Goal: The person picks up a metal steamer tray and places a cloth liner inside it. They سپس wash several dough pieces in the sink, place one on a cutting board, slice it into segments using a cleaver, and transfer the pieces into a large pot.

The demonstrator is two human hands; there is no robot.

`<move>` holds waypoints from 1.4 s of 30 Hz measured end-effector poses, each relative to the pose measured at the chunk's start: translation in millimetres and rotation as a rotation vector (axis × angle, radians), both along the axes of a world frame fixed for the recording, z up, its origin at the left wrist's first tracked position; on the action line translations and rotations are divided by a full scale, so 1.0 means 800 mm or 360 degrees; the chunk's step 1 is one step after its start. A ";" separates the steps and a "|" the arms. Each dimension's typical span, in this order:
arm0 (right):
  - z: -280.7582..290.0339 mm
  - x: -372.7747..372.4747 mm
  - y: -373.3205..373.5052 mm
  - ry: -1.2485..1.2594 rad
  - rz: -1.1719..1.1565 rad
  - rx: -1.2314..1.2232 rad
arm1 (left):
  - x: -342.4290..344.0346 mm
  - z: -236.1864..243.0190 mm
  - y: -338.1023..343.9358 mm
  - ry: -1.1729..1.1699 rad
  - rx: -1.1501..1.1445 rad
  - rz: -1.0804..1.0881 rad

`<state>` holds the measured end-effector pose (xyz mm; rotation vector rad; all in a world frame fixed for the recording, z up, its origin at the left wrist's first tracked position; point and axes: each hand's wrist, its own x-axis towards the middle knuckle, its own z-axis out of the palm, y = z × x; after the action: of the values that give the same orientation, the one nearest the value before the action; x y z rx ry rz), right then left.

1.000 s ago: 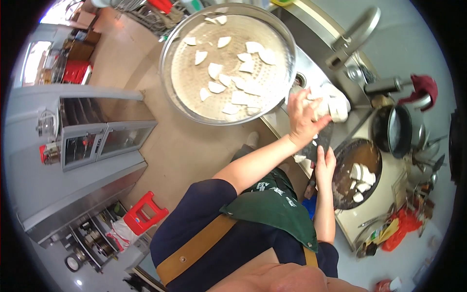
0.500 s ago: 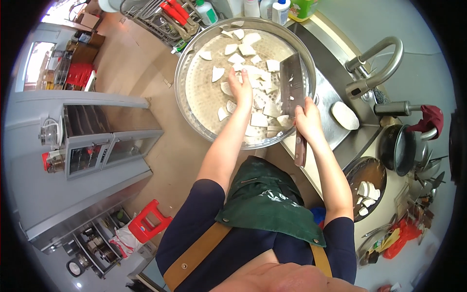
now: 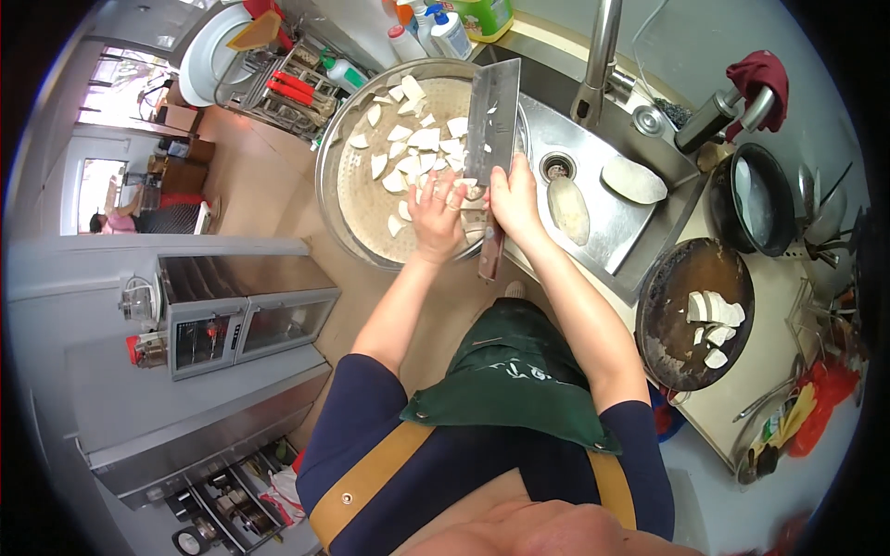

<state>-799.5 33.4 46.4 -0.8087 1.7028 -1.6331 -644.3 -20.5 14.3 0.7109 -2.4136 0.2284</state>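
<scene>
My right hand (image 3: 513,199) is closed round the wooden handle of a broad cleaver (image 3: 493,120). Its blade stands over the right side of a large round metal tray (image 3: 326,199) with a perforated base. White vegetable chunks (image 3: 425,139) are scattered across the tray. At the tray's near side, my left hand (image 3: 438,218) has its fingers spread over some chunks, close to the cleaver; whether it presses on them I cannot tell. Two whole peeled white oblong vegetables, one near the drain (image 3: 568,211) and another farther right (image 3: 634,180), lie in the metal sink (image 3: 593,246).
Right of me, a round dark-rimmed board (image 3: 677,343) carries several white slices, with a black wok (image 3: 756,208) behind it. A tap (image 3: 593,88) rises over the sink. Bottles (image 3: 450,35) and a dish rack (image 3: 301,88) stand beyond the tray.
The tray and cleaver have shifted left from the sink, uncovering the drain and a second oblong vegetable. My left hand has drawn back toward the tray's near edge. The view has turned.
</scene>
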 end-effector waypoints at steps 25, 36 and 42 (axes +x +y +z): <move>0.048 0.072 -0.030 -0.0692 -0.0249 -0.0502 | 0.013 0.011 -0.023 0.0765 0.0116 0.0198; 0.014 -0.070 0.243 -0.0164 -0.0301 0.0034 | -0.100 0.019 0.020 0.0514 0.0610 -0.0046; -0.023 -0.106 0.527 -0.0472 -0.1249 0.0463 | -0.255 -0.029 0.259 0.0244 0.1298 -0.1109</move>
<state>-883.9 454.7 28.4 0.2870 2.0910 -1.7848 -847.9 186.4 -8.7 0.1403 -2.3965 -1.0879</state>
